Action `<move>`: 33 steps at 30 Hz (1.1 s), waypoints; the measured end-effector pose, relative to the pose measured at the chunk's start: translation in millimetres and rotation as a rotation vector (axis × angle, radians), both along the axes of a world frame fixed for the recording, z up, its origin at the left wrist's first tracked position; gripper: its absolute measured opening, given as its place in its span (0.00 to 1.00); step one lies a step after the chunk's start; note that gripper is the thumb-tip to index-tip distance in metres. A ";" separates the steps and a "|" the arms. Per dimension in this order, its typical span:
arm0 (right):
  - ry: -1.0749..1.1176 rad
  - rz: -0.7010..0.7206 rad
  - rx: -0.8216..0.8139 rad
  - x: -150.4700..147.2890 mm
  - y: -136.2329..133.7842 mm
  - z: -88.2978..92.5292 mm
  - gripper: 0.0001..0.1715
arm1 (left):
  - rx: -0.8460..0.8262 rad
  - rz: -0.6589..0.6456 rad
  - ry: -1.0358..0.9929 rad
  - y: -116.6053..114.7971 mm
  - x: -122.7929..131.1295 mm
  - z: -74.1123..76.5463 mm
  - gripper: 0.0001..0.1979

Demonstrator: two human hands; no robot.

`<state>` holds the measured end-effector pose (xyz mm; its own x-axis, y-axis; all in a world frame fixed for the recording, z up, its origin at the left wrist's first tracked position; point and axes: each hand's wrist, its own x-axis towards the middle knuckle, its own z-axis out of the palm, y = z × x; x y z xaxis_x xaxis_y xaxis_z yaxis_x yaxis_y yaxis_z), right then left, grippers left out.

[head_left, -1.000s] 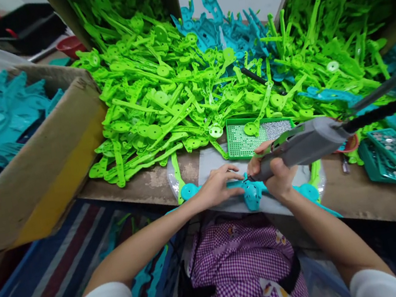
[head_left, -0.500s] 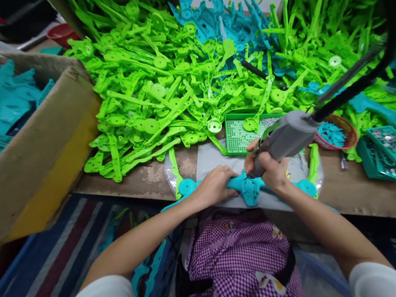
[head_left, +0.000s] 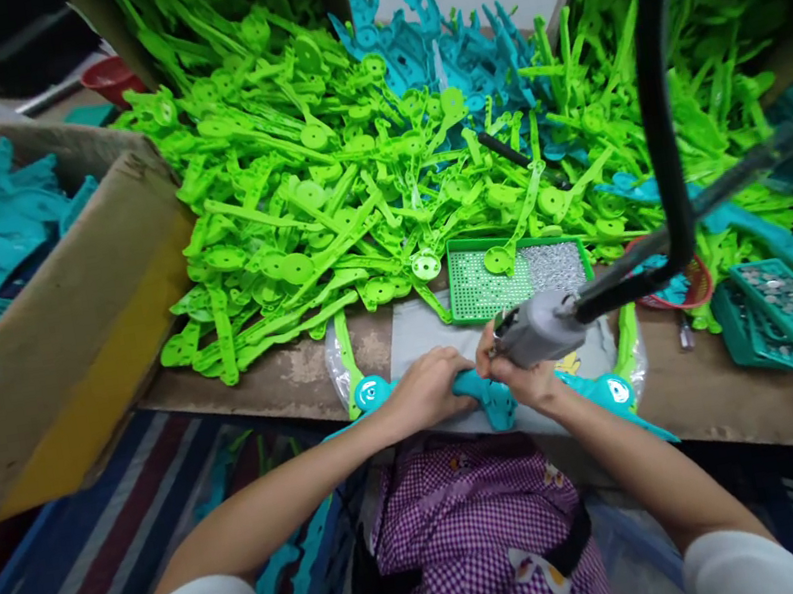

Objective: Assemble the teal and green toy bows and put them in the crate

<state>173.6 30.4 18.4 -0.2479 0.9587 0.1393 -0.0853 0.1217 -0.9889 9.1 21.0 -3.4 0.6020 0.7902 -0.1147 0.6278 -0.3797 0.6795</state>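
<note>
My right hand (head_left: 524, 379) is wrapped round a grey electric screwdriver (head_left: 542, 325), its cable end tilted up to the right. The tool's tip is hidden behind the hand, close to the middle of a turquoise plastic part (head_left: 494, 402). My left hand (head_left: 431, 389) is closed on that part's left side. Lime-green arms stand at both ends of the part: a left arm (head_left: 347, 361) and a right arm (head_left: 628, 339), with clear plastic film beside them. A grey cloth or sheet (head_left: 417, 329) lies underneath on the table edge.
A heap of lime-green plastic pieces (head_left: 303, 191) covers the back, with turquoise pieces (head_left: 453, 49) behind. A green tray (head_left: 486, 287) holds small screws. A red basket (head_left: 697, 277), teal trays (head_left: 785, 303) and a cardboard box (head_left: 66, 322) flank the work. A black cable (head_left: 658, 91) hangs at right.
The screwdriver has tilted, and its rear end has come down and left with the cable. My right hand has shifted slightly left and down. My left hand keeps hold of the part.
</note>
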 end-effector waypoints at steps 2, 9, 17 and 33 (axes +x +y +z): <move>0.063 0.019 -0.004 3.8 6.6 7.1 0.22 | -0.025 0.009 0.007 0.7 -0.1 1.6 0.20; 0.201 -0.273 0.158 27.5 82.7 33.8 0.31 | -0.030 0.025 0.015 0.0 0.0 -0.3 0.26; 0.221 -0.233 0.114 26.5 102.2 2.2 0.37 | -0.048 0.016 0.015 1.8 1.6 0.2 0.23; 0.221 -0.236 0.127 28.7 104.5 4.4 0.37 | -0.077 0.026 0.020 2.6 2.6 1.6 0.24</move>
<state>202.2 134.9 22.8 0.0285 0.9576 0.2866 -0.2509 0.2843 -0.9253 11.7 23.6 -1.8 0.5781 0.7941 -0.1877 0.6508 -0.3099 0.6931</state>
